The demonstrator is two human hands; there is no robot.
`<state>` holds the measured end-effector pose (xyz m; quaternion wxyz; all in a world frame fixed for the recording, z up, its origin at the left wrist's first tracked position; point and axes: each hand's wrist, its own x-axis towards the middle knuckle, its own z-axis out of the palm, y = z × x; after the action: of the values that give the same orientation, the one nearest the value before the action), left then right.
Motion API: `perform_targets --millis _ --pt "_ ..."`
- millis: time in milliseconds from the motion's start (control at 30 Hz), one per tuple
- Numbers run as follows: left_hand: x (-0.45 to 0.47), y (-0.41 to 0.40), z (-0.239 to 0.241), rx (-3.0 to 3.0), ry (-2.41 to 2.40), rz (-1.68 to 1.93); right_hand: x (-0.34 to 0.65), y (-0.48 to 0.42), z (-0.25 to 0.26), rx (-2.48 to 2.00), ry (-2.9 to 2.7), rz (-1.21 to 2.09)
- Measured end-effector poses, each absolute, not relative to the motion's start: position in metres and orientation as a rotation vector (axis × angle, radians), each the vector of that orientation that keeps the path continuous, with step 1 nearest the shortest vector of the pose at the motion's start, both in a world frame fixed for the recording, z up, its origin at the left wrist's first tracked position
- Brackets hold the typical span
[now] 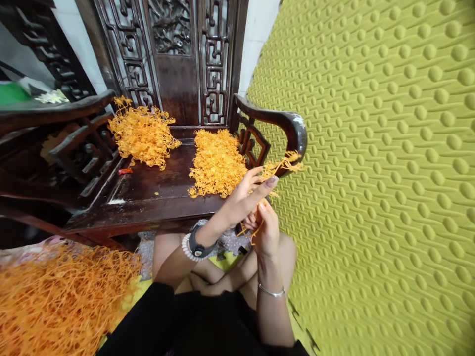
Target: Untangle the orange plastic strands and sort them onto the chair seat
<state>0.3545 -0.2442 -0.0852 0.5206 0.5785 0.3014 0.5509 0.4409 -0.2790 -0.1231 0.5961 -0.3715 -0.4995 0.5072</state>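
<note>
My left hand (pixel 247 195), with a dark watch and a beaded band at its wrist, is closed at the fingers on a branching orange strand (pixel 284 165). The strand's curled, paler tips stick out beyond my fingers to the upper right. Just below, my right hand (pixel 269 230), wearing a thin silver bangle, pinches the lower part of the same orange bunch between thumb and fingers. Thin loose ends hang beneath the two hands. Where exactly the fingers meet the strand is partly hidden.
A dark carved wooden chair (pixel 159 190) stands ahead, bearing two orange heaps, one left (pixel 144 136) and one right (pixel 218 163). A small red wrapper (pixel 125 171) lies on its seat. Loose orange strands (pixel 63 301) fill the lower left. Yellow-green bumpy matting (pixel 389 198) spans the right.
</note>
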Motion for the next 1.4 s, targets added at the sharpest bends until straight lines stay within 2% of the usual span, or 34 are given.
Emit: perform_targets --millis 233,400,567,767,933,1133,1267,1400 --pt "0.371 -0.234 -0.096 1.311 0.767 1.521 0.443 -0.281 -0.128 -0.927 -1.226 1.14" --pt "0.365 -0.234 -0.094 1.348 0.694 1.493 0.447 -0.284 -0.133 -0.853 -1.265 1.294" --pt "0.361 -0.237 -0.093 1.48 0.825 1.649 0.448 -0.288 -0.132 -0.774 -1.218 1.405" --pt "0.361 -0.233 -0.113 1.562 1.047 1.885 0.444 -0.296 -0.123 -0.695 -1.139 1.457" --pt "0.358 -0.231 -0.116 1.181 1.111 1.988 0.446 -0.304 -0.115 -0.653 -1.07 1.573" --pt "0.343 -0.227 -0.093 1.052 0.756 1.866 0.445 -0.309 -0.114 -0.59 -1.0 1.71" --pt "0.343 -0.208 -0.092 0.832 0.728 1.946 0.43 -0.307 -0.109 -0.767 -1.016 1.629" --pt "0.344 -0.176 -0.094 0.875 0.805 1.955 0.415 -0.312 -0.101 -0.824 -0.899 1.555"
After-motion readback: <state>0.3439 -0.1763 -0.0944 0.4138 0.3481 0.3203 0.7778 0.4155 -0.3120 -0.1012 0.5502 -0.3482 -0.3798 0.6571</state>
